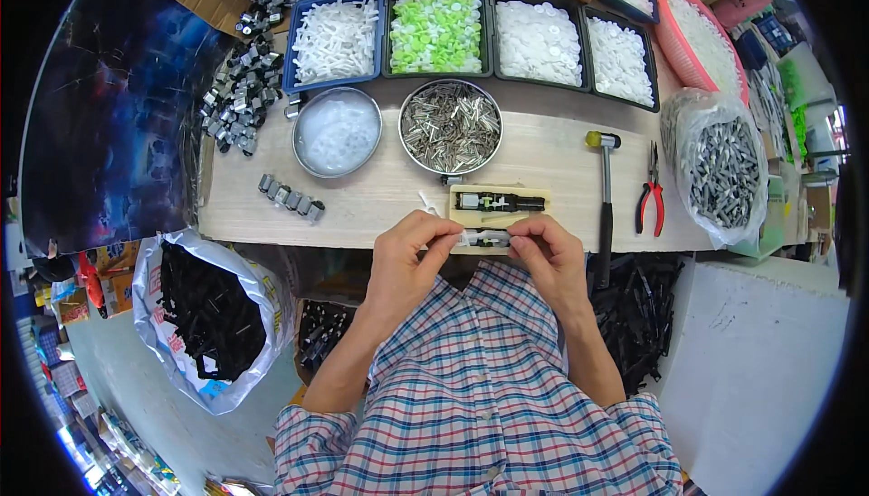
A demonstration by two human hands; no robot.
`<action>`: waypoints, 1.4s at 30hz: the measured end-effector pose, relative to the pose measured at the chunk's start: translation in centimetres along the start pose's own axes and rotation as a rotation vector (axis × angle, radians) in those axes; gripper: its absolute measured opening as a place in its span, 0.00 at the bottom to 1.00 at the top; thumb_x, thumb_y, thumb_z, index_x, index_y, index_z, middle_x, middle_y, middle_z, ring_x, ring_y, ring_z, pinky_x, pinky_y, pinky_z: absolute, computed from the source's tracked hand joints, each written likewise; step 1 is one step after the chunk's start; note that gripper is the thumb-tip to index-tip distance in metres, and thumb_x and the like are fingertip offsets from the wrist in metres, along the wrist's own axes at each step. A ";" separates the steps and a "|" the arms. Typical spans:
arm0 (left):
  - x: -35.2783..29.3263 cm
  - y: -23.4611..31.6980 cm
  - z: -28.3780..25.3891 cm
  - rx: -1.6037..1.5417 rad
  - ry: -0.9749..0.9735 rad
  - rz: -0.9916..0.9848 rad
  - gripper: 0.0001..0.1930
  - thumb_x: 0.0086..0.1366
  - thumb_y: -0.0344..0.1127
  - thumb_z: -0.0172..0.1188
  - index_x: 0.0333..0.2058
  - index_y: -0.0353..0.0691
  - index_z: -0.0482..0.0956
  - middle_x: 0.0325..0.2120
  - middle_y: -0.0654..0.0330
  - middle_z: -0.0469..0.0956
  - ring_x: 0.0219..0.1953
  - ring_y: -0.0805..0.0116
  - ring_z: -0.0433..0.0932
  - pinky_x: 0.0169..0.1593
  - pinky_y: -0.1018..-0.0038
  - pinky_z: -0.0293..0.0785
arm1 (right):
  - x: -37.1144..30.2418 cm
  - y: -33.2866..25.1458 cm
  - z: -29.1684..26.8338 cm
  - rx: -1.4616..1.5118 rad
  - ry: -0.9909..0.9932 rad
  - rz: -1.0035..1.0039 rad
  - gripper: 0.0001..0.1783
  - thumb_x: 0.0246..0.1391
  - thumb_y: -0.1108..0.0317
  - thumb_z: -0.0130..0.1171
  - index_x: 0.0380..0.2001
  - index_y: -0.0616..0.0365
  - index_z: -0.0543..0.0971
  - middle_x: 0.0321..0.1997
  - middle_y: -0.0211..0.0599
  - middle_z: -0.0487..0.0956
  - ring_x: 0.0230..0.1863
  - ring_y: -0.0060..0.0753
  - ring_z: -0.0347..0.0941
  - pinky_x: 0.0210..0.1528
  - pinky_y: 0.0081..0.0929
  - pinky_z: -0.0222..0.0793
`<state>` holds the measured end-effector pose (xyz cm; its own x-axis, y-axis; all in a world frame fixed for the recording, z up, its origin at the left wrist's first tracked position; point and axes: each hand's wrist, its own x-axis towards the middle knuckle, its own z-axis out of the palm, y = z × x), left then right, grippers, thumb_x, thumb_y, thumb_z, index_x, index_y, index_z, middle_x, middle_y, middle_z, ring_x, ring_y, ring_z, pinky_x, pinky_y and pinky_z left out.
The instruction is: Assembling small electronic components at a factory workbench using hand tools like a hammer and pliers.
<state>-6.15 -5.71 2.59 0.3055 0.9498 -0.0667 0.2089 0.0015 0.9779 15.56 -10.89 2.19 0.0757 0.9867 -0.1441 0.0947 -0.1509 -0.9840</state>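
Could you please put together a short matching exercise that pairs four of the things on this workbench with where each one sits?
Things:
1. hammer
2. red-handled pliers
3. round tin of metal pins
4. tray of green parts

Places:
A. far row of trays, second from the left
B. just beyond the wooden jig
C. nearest the clear bag of grey parts
D. between the jig and the pliers

Pairs: 1-D, 2-C, 3-B, 4-A

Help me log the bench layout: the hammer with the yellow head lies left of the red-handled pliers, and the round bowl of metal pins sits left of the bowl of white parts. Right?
Not quite. In the head view the bowl of metal pins sits right of the bowl of white parts. The hammer does lie left of the red-handled pliers.
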 end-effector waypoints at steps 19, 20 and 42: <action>1.7 0.3 2.7 0.353 0.054 0.312 0.06 0.64 0.26 0.62 0.39 0.33 0.82 0.29 0.55 0.78 0.30 0.62 0.78 0.34 0.70 0.73 | -1.5 1.8 -2.9 -0.145 0.199 0.067 0.06 0.62 0.72 0.63 0.37 0.64 0.78 0.31 0.24 0.78 0.34 0.13 0.72 0.40 0.15 0.68; 1.7 0.1 2.8 0.430 0.050 0.414 0.07 0.62 0.24 0.63 0.39 0.34 0.82 0.31 0.54 0.77 0.32 0.57 0.78 0.36 0.67 0.74 | -1.5 1.9 -3.0 -0.163 0.202 0.083 0.07 0.62 0.72 0.64 0.36 0.64 0.78 0.31 0.24 0.78 0.34 0.13 0.72 0.39 0.15 0.68; 5.8 -0.2 5.4 0.509 0.018 0.479 0.09 0.55 0.24 0.67 0.36 0.37 0.82 0.31 0.57 0.75 0.39 0.55 0.74 0.42 0.63 0.73 | 2.9 1.9 -3.6 -0.246 0.198 0.008 0.06 0.63 0.71 0.62 0.36 0.64 0.80 0.29 0.24 0.78 0.31 0.12 0.70 0.34 0.15 0.68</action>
<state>0.56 -1.86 0.99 0.4581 0.8143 0.3566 0.4657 -0.5615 0.6840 19.49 -8.57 0.24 0.2672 0.9580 -0.1043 0.3287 -0.1924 -0.9246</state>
